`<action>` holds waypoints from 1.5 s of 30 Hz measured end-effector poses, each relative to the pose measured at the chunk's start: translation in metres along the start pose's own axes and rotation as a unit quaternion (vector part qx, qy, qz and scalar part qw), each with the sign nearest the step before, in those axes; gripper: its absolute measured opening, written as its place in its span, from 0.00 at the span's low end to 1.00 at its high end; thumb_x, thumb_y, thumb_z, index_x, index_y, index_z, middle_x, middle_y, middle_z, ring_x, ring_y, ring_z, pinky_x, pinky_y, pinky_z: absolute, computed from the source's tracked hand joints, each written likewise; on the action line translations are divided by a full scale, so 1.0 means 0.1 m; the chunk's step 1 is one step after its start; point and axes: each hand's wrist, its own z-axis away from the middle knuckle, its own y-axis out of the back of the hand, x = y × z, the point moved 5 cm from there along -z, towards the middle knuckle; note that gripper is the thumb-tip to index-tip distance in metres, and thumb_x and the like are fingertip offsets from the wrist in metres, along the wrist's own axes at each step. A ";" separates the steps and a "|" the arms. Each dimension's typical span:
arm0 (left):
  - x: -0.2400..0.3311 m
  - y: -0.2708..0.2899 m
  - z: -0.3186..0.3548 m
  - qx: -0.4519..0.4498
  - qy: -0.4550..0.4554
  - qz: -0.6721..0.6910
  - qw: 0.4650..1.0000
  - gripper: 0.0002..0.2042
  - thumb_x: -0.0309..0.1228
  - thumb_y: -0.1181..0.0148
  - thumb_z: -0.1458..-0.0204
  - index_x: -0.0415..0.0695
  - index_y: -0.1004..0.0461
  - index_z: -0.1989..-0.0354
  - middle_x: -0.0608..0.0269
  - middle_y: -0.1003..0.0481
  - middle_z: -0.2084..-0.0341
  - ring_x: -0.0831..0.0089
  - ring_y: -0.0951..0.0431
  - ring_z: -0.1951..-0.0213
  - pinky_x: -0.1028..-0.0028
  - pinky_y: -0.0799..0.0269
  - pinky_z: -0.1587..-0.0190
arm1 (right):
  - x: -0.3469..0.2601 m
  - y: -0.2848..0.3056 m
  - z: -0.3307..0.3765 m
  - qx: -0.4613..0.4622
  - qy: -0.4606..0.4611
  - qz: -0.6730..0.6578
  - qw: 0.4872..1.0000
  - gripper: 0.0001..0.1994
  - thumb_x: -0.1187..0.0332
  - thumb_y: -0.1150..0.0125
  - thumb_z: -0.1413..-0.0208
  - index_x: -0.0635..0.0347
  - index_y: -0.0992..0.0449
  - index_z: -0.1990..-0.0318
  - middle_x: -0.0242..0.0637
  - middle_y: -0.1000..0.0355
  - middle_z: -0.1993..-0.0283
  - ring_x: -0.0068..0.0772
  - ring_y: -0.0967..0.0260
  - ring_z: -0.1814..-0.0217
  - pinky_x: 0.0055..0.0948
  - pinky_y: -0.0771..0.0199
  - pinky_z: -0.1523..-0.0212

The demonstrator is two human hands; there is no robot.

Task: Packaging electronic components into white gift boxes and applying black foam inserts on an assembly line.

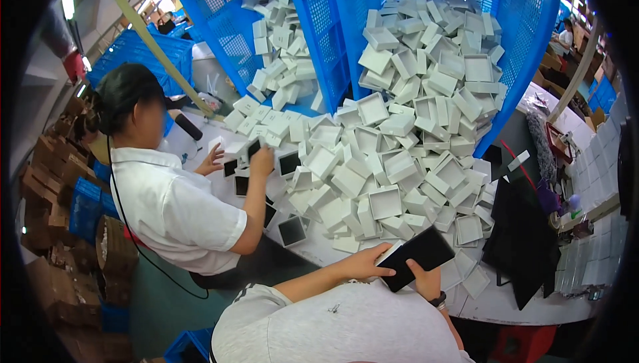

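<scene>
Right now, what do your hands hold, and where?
A black-faced box: left hand at its left end, right hand at its near edge.

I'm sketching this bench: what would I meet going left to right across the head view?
Brown cardboard boxes at far left, co-worker's white short-sleeved shirt, white-rimmed black rectangular box, held black rectangular item, large flat black object, stacked white rectangular boxes.

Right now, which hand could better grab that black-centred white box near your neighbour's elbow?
Probably the left hand: it's nearer that black-centred white box. The right hand is farther, its thumb on the black panel.
</scene>
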 end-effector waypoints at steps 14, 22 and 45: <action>0.23 -0.04 -0.29 0.148 0.006 -0.185 0.972 0.28 0.47 0.35 0.56 0.43 0.35 0.52 0.50 0.27 0.63 0.58 0.25 0.61 0.67 0.31 0.60 | 0.42 -0.02 -0.12 0.081 -0.085 -0.412 0.904 0.12 0.70 0.46 0.43 0.64 0.32 0.53 0.36 0.29 0.57 0.32 0.32 0.53 0.32 0.33 0.51; 0.21 -0.07 -0.43 0.192 -0.027 -0.228 0.954 0.27 0.49 0.36 0.56 0.41 0.34 0.56 0.46 0.27 0.73 0.49 0.27 0.72 0.62 0.32 0.71 | 0.54 0.14 -0.15 0.108 -0.016 -0.244 0.964 0.06 0.74 0.47 0.44 0.64 0.28 0.60 0.34 0.27 0.63 0.31 0.30 0.60 0.31 0.32 0.56; -0.24 0.01 -0.43 0.215 -0.029 -0.024 0.976 0.18 0.37 0.48 0.45 0.49 0.40 0.47 0.47 0.29 0.57 0.53 0.27 0.57 0.65 0.34 0.55 | 0.09 0.14 -0.05 0.006 0.151 0.131 0.980 0.31 0.80 0.46 0.53 0.59 0.44 0.37 0.45 0.37 0.44 0.40 0.38 0.44 0.32 0.38 0.46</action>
